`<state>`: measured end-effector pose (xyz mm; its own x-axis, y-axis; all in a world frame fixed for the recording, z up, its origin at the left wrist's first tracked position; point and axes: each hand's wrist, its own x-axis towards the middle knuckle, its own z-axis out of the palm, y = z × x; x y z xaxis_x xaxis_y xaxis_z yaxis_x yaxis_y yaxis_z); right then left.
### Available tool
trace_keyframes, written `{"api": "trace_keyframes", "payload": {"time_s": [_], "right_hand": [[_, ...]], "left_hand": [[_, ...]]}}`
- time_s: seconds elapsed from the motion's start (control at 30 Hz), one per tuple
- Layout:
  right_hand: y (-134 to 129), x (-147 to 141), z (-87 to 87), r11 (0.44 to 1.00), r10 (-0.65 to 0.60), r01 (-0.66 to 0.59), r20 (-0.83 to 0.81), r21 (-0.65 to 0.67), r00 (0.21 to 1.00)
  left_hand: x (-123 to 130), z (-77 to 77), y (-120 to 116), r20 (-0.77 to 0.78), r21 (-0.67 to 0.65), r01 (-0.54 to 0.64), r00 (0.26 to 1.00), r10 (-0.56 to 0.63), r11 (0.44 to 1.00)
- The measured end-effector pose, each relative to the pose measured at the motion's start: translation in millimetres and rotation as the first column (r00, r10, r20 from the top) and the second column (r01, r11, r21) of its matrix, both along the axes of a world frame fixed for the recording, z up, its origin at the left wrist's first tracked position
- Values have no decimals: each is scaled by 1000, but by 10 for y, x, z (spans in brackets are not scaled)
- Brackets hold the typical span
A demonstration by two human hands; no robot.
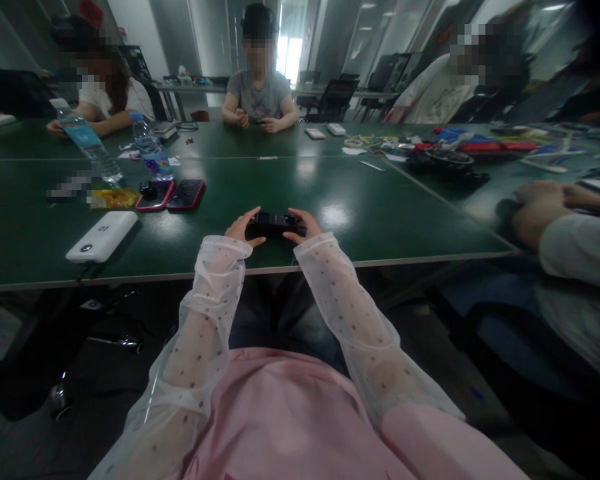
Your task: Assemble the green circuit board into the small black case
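Near the front edge of the green table (220, 257), a small black box-shaped device (275, 225) lies between my two hands. My left hand (243, 227) grips its left end, thumb along the near side and fingers at the far side. At the opposite end, my right hand (305, 225) holds it in the same way. The device's exact kind is too dark and small to make out. Sheer white dotted sleeves cover both my forearms.
Left of my hands are a white power bank (103, 236), two red-edged phones (186, 194), a yellow wrapper (114, 197) and two water bottles (153, 148). A pen (372, 166) and a cluttered pile (445, 157) lie to the right. Several people sit around the table.
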<state>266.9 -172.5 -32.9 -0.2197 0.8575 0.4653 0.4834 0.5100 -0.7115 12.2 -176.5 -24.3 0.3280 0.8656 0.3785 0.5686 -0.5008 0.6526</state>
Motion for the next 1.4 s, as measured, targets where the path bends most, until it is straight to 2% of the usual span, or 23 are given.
{"api": "trace_keyframes", "payload": {"time_s": [0.17, 0.4, 0.9, 1.03, 1.13, 1.23, 1.4], "right_hand": [[3, -11, -9, 999, 18, -18, 18, -26, 1000], [-19, -21, 35, 998, 32, -31, 9, -48, 999], [-52, -57, 50, 994, -17, 12, -37, -107, 999], [-52, -69, 47, 995, -50, 39, -116, -94, 992], [-61, -64, 75, 995, -96, 91, -229, -32, 969], [-53, -34, 113, 978, -189, 207, -286, 30, 939], [52, 90, 75, 875, -450, 483, -325, 26, 832]], "left_hand": [[2, 2, 13, 22, -34, 11, 1000, -11, 999], [13, 6, 9, 80, -11, 50, 996, -49, 999], [-6, -40, 34, 16, -81, -59, 998, 60, 995], [9, -22, 15, 18, -90, -68, 997, 70, 994], [22, -14, 0, 25, -91, -66, 997, 69, 994], [29, 6, -16, 10, -94, -77, 997, 78, 993], [30, 55, -20, -63, -117, -95, 994, 88, 989]]}}
